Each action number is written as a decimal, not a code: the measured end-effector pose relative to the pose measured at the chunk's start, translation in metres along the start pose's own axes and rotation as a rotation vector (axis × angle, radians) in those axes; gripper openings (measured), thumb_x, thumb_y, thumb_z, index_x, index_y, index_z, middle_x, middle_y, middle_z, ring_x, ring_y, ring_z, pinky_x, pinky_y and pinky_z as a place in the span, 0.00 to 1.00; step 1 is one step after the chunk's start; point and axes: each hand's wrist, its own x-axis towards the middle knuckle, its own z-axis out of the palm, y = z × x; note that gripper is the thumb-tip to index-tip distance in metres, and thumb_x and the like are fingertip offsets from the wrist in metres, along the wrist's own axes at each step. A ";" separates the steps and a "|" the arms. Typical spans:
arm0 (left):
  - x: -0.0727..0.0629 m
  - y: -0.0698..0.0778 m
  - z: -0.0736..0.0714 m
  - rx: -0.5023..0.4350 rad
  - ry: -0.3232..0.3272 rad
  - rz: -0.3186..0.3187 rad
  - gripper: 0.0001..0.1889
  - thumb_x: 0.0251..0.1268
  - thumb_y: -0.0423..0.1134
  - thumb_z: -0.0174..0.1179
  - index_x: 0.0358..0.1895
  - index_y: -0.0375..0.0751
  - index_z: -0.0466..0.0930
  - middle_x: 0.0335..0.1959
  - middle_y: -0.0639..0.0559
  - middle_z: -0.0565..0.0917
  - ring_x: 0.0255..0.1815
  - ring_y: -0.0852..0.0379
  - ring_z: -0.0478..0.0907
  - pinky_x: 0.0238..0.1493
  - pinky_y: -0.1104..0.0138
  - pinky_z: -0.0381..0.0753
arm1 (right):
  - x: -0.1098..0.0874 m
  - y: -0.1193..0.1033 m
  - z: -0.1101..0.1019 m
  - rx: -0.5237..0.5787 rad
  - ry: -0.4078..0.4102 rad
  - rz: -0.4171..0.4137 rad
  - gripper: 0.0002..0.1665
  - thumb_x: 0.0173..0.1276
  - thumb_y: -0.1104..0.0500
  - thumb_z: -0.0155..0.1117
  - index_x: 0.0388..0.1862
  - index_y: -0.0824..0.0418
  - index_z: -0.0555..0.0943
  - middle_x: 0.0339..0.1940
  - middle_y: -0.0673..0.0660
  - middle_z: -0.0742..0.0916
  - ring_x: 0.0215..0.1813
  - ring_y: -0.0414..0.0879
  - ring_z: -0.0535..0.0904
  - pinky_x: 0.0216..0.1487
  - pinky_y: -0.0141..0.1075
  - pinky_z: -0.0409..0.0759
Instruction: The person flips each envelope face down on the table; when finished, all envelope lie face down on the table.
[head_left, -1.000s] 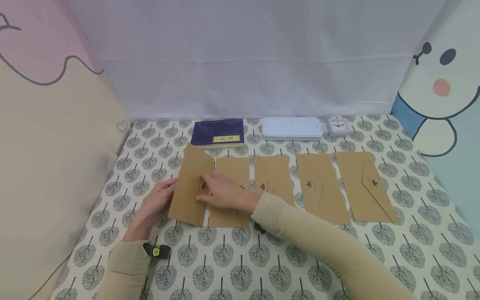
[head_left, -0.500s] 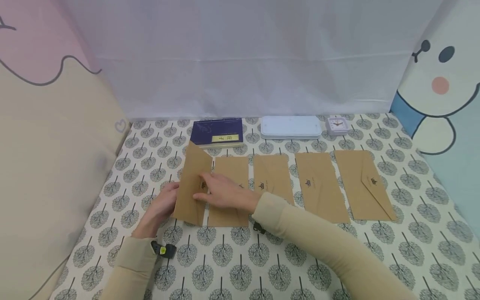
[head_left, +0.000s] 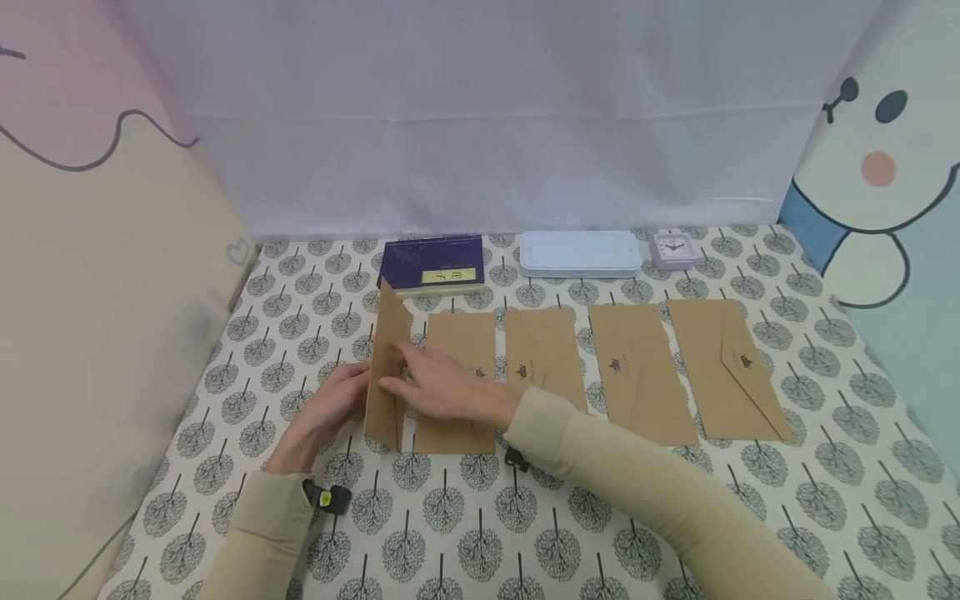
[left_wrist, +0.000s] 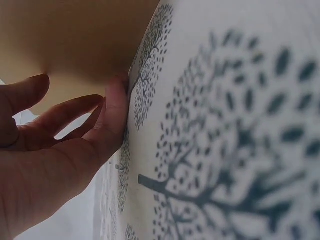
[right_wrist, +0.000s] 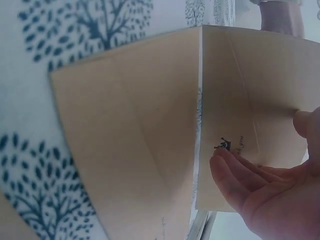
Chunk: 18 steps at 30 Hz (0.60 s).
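Observation:
A brown kraft envelope (head_left: 386,375) at the left end of the row stands tilted on its right long edge, nearly upright. My left hand (head_left: 335,404) is on its left side; in the left wrist view the fingers (left_wrist: 112,107) lie by the cloth and touch the envelope's underside, thumb apart from them. My right hand (head_left: 442,379) reaches over the neighbouring envelope (head_left: 461,329). Its relaxed fingers and thumb touch the raised envelope's face near the crown print (right_wrist: 224,144), as the right wrist view shows. Neither hand curls round it.
More brown envelopes lie flat to the right, among them a middle one (head_left: 551,346) and the far right one (head_left: 705,367). Behind them sit a dark blue book (head_left: 427,258), a white case (head_left: 580,252) and a small lilac clock (head_left: 674,250). Tree-print cloth (head_left: 517,533) covers the table.
The leftmost envelope has tipped further upright, its left edge moving rightward. My left hand has moved a little right with it; my right fingers have shifted slightly left along its face.

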 end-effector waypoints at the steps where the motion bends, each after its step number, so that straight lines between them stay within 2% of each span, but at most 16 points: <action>1: 0.000 0.000 0.000 0.001 0.003 -0.004 0.26 0.76 0.44 0.46 0.63 0.22 0.65 0.45 0.39 0.81 0.42 0.50 0.81 0.45 0.59 0.80 | 0.000 -0.001 0.000 0.001 0.001 0.002 0.42 0.73 0.38 0.44 0.74 0.64 0.53 0.63 0.61 0.76 0.60 0.48 0.74 0.59 0.35 0.70; 7: 0.000 0.002 0.000 0.016 0.011 -0.028 0.26 0.76 0.44 0.46 0.63 0.23 0.66 0.45 0.40 0.81 0.43 0.51 0.81 0.47 0.60 0.79 | -0.001 -0.003 -0.002 0.048 0.004 0.018 0.42 0.73 0.39 0.45 0.75 0.62 0.52 0.65 0.60 0.74 0.62 0.48 0.73 0.61 0.35 0.69; 13: 0.001 0.004 -0.001 0.040 -0.015 -0.009 0.25 0.77 0.43 0.44 0.62 0.22 0.66 0.44 0.39 0.82 0.43 0.50 0.81 0.47 0.60 0.79 | -0.004 -0.005 -0.004 0.120 0.021 0.008 0.41 0.74 0.40 0.46 0.76 0.60 0.51 0.65 0.59 0.74 0.62 0.48 0.73 0.59 0.35 0.70; 18: 0.002 0.004 -0.002 0.010 -0.042 -0.010 0.27 0.76 0.46 0.45 0.62 0.22 0.67 0.46 0.39 0.81 0.47 0.49 0.79 0.52 0.58 0.76 | -0.007 -0.008 -0.005 0.172 0.032 0.009 0.40 0.74 0.41 0.47 0.76 0.59 0.51 0.65 0.60 0.74 0.61 0.48 0.74 0.58 0.35 0.71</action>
